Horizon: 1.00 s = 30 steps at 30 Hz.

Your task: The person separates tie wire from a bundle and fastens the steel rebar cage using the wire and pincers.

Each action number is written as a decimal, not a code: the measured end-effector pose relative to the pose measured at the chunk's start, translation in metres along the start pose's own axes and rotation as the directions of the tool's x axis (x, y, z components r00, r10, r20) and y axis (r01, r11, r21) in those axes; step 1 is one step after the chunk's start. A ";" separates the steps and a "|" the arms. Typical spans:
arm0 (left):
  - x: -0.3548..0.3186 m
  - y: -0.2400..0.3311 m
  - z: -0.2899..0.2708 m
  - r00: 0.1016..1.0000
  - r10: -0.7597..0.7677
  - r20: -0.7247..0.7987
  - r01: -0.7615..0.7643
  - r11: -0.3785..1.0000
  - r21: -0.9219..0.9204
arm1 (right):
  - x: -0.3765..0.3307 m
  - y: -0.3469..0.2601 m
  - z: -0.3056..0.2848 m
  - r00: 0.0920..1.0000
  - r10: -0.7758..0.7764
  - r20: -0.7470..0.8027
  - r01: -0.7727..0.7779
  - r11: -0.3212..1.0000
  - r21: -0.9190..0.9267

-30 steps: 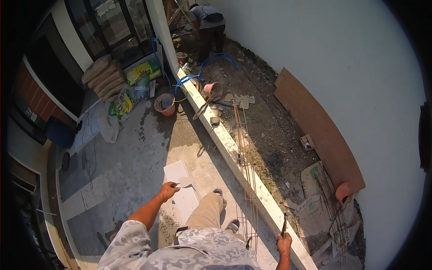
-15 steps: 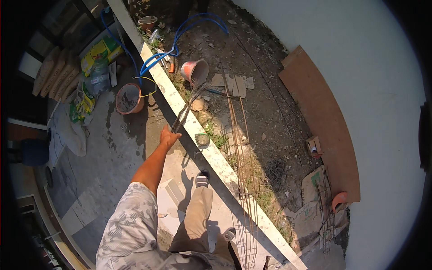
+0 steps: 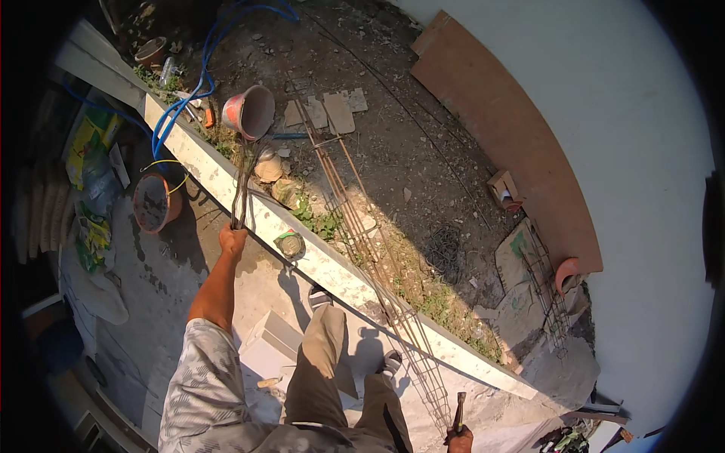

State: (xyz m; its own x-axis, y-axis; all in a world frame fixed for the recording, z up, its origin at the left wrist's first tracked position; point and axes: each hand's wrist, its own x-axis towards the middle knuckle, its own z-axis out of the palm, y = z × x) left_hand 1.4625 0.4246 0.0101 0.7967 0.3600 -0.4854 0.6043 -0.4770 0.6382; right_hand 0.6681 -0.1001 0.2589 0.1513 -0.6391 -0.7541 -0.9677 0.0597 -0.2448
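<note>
Steel rods (image 3: pixel 243 185), bundled, lie across the white curb (image 3: pixel 317 260); the left hand (image 3: pixel 232 239) has its fingers wrapped around their near ends for leverage, while the right hand (image 3: pixel 458 437) grips a dark tool (image 3: pixel 458 411) upright.

Left hand (image 3: pixel 232 239) grips rod bundle (image 3: pixel 243 185) over concrete curb (image 3: pixel 332 268); bucket (image 3: pixel 250 112) behind curb, tub (image 3: pixel 155 202) left of it; rebar cage (image 3: pixel 377 279) lies across curb; right hand (image 3: pixel 458 436) with tool (image 3: pixel 459 411) at cage's near end.

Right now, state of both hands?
Left hand: closed around a bundle of thin steel rods.
Right hand: closed on the handle of a dark tool, at the frame's lower edge.
</note>
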 end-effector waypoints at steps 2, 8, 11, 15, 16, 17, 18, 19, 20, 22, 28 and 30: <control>-0.027 0.006 -0.011 0.985 0.175 -0.017 -0.175 0.970 -0.168 | -0.048 -0.154 0.020 0.983 -0.159 -0.091 0.139 0.970 -0.200; -0.175 0.152 -0.051 0.924 0.382 0.031 -0.350 0.874 -0.337 | -0.075 -0.290 0.001 0.953 -0.229 0.200 0.301 0.793 -0.530; -0.248 0.223 -0.050 0.887 0.426 0.181 -0.348 0.872 -0.345 | -0.092 -0.346 -0.017 0.742 -0.440 0.506 0.664 0.583 -0.468; -0.389 0.327 -0.014 0.712 0.463 0.528 -0.073 0.796 -0.601 | -0.166 -0.402 -0.055 0.039 -0.818 0.573 0.892 -0.231 -0.390; -0.414 0.340 -0.007 0.631 0.473 0.615 -0.014 0.799 -0.601 | -0.202 -0.415 -0.065 -0.020 -0.798 0.602 0.862 -0.319 -0.394; -0.447 0.355 0.005 0.578 0.474 0.664 0.028 0.802 -0.597 | -0.232 -0.420 -0.074 -0.121 -0.780 0.613 0.784 -0.454 -0.423; -0.479 0.370 0.015 0.504 0.500 0.704 0.066 0.790 -0.609 | -0.269 -0.424 -0.091 -0.202 -0.741 0.640 0.757 -0.533 -0.379; -0.512 0.379 0.025 0.423 0.514 0.746 0.110 0.788 -0.605 | -0.291 -0.419 -0.102 -0.357 -0.705 0.613 0.725 -0.623 -0.294; -0.550 0.389 0.038 0.384 0.532 0.755 0.107 0.786 -0.609 | -0.309 -0.410 -0.112 -0.442 -0.690 0.574 0.685 -0.673 -0.281; -0.609 0.396 0.069 0.263 0.556 0.788 0.191 0.771 -0.608 | -0.311 -0.393 -0.126 -0.566 -0.723 0.397 0.808 -0.581 0.093; -0.763 0.393 0.154 0.060 0.558 0.828 0.245 0.796 -0.554 | -0.299 -0.343 -0.204 -0.313 -0.839 0.445 0.949 -0.296 0.111; -0.802 0.392 0.167 -0.056 0.548 0.835 0.397 0.779 -0.485 | -0.283 -0.323 -0.229 -0.237 -0.952 0.192 0.969 -0.218 0.115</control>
State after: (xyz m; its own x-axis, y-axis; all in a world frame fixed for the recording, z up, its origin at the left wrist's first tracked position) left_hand 1.0595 -0.1847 0.5500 0.2849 -0.9508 -0.1217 0.7881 0.1600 0.5944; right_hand 0.8914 -0.1139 0.6912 0.9243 0.2418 0.2953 0.3812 -0.5440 -0.7475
